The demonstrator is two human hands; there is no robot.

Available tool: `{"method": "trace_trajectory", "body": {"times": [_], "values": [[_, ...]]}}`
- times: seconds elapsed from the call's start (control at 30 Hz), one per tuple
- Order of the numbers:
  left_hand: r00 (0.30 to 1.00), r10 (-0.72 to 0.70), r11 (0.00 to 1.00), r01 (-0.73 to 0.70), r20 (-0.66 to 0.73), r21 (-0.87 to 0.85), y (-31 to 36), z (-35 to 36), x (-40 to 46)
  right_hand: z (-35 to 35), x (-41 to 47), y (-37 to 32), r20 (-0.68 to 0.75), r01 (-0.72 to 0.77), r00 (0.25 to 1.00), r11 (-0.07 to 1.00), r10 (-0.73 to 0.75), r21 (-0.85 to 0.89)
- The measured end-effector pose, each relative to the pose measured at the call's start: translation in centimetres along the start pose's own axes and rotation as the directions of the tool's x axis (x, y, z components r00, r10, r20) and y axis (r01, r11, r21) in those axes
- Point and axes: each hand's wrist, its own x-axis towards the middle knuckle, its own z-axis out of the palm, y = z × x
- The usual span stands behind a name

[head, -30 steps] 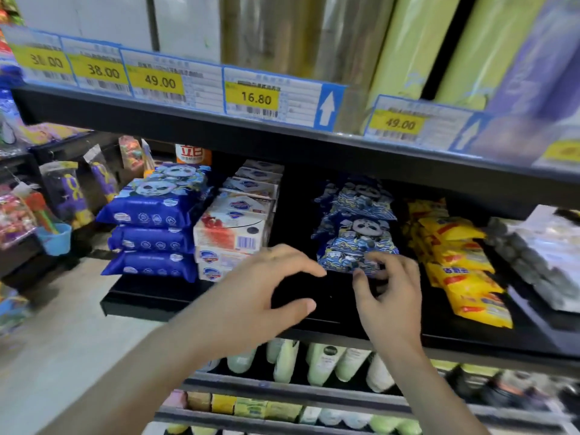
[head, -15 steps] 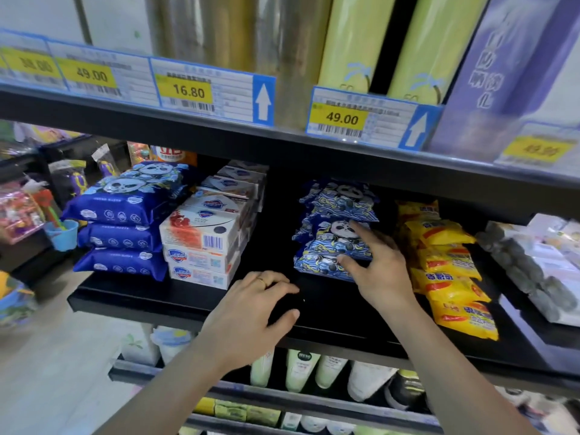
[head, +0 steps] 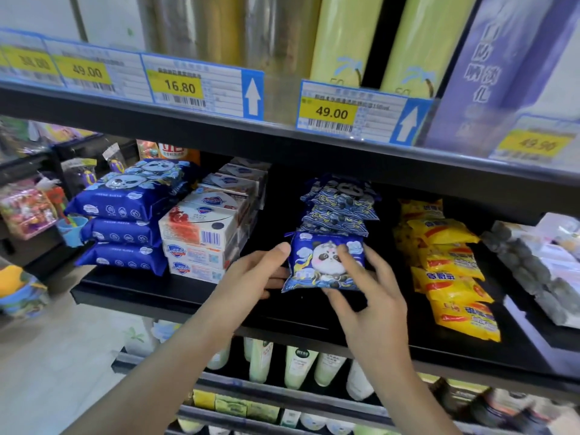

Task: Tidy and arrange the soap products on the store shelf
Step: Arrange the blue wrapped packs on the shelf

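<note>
The small blue soft-plastic soap packet printed with a cartoon panda (head: 326, 262) is tipped up at the front of the black metal shelf (head: 175, 296), face towards the camera, just ahead of the leaning row of matching blue panda packets (head: 340, 205). Both hands hold it. The left hand (head: 251, 277) has its thumb against the packet's left edge and its other fingers curled round behind. The right hand (head: 367, 296) has curled fingers (head: 345, 255) pressing on the printed face and lower right corner.

The wrapper looks slick and pillowy, so I judge the hold to be shallow; if either hand eases off before the packet is seated, it could slide off the shelf lip onto the rows of pale bottles (head: 295, 365) below. The row behind already leans forward, so pushing the held packet back hard may topple or fan it sideways.

Close on the right lies the line of yellow plastic soap packets (head: 448, 265), and the right wrist could nudge them out of line. To the left, the stack of white cardboard soap boxes (head: 201, 233) and the large dark-blue panda packs (head: 125, 211) sit well apart and seem safe.
</note>
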Motion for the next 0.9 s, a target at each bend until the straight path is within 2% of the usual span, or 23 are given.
{"method": "trace_trajectory", "body": {"times": [0.07,0.13,0.33,0.43,0.57,0.67,0.73,0.8,0.83,0.9], "values": [[0.981,-0.123,0.982,0.143,0.152,-0.126,0.8,0.3,-0.4,0.3,-1.2,-0.5,0.005,0.024,1.000,0.999,-0.024,0.028],[0.963,-0.128,0.966,0.175,0.237,-0.190,1.1,0.8,-0.9,0.6,-2.2,-1.0,0.013,0.041,0.999,0.998,-0.041,0.038],[0.979,-0.071,0.966,0.116,0.193,-0.230,0.2,1.0,-1.6,0.3,-3.0,-1.8,0.093,0.005,0.996,0.994,-0.015,0.106],[0.986,-0.019,0.973,0.056,0.166,-0.222,-0.1,0.5,-1.9,-0.5,-2.9,-2.2,0.164,-0.107,0.983,0.979,0.079,0.172],[0.987,0.055,0.980,-0.025,0.149,-0.196,-0.1,-0.4,-2.3,-2.0,-2.1,-3.3,0.191,-0.326,0.937,0.930,0.294,0.171],[0.981,0.121,0.980,-0.094,0.151,-0.177,0.0,-1.0,-2.4,-2.9,-1.2,-4.2,0.251,-0.550,0.834,0.783,0.492,0.291],[0.970,0.179,0.971,-0.148,0.163,-0.188,-0.1,-1.1,-2.5,-3.2,-0.5,-4.9,0.357,-0.701,0.713,0.590,0.604,0.401],[0.957,0.239,0.959,-0.206,0.166,-0.193,-0.1,-1.2,-2.5,-3.5,0.0,-5.3,0.513,-0.795,0.602,0.403,0.612,0.453],[0.949,0.269,0.953,-0.237,0.167,-0.187,-0.1,-1.2,-2.5,-3.7,0.2,-5.5,0.583,-0.820,0.569,0.346,0.581,0.456],[0.931,0.318,0.943,-0.291,0.179,-0.164,-0.1,-1.2,-2.6,-3.6,0.4,-5.8,0.669,-0.836,0.548,0.306,0.503,0.455]]}}
